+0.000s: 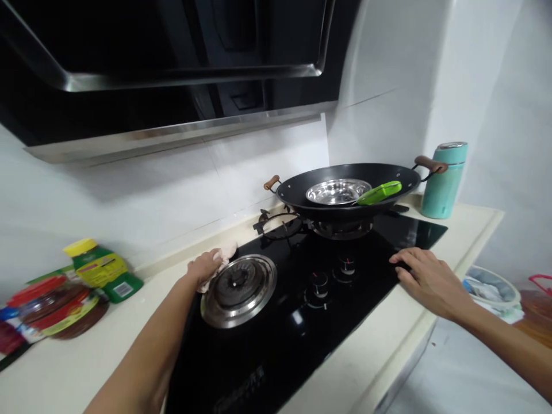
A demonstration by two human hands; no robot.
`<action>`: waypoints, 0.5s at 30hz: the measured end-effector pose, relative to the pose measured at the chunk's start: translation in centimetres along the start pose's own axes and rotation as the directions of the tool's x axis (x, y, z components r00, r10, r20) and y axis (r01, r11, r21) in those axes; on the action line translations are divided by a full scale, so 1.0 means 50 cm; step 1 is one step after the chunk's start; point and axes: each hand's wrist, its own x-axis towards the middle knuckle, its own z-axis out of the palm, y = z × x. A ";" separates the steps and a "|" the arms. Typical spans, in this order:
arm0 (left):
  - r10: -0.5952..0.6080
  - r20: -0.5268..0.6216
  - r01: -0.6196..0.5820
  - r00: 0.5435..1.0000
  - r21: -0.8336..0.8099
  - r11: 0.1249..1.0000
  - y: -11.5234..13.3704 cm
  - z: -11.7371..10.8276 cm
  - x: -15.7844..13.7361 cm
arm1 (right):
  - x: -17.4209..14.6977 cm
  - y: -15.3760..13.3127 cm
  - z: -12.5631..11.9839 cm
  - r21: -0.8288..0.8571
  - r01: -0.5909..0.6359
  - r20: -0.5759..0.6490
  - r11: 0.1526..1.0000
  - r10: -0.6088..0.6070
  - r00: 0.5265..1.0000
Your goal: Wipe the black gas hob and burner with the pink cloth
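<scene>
My left hand [204, 268] is closed on a pale pink cloth [223, 257], pressed to the back left edge of the black glass gas stove [267, 351]. Right beside it lies the round steel-rimmed burner [239, 287], with no pan support on it. My right hand [426, 277] rests at the stove's front right edge, palm down with fingers loosely stretched, holding nothing. Between the hands are two control knobs [319, 284]. A loose black pan support [281, 224] leans behind, next to a large black wok [297, 192] on the other burner.
Inside the wok are a steel bowl [338, 191] and a green-handled utensil [380, 193]. A teal tumbler [445, 181] stands at the right. Jars and a green bottle [107, 273] crowd the left counter. A range hood [181, 109] overhangs; a lined bin [494, 287] sits below right.
</scene>
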 end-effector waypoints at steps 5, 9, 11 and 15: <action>-0.015 -0.068 0.014 0.998 -0.013 1.000 -0.059 0.018 -0.078 | -0.002 0.019 0.023 -0.005 0.041 -0.038 0.999 -0.041 0.998; 0.021 -0.088 -0.025 0.996 -0.045 0.999 -0.059 0.014 -0.136 | 0.004 0.024 0.033 -0.003 0.048 -0.050 0.999 -0.048 0.998; 0.035 -0.085 -0.041 0.996 -0.065 0.997 -0.058 0.010 -0.172 | 0.006 0.025 0.033 -0.004 0.049 -0.045 0.999 -0.050 0.998; 0.054 -0.072 -0.061 0.996 -0.102 0.993 -0.059 0.001 -0.272 | 0.007 0.025 0.036 -0.017 0.041 -0.030 0.999 -0.041 0.999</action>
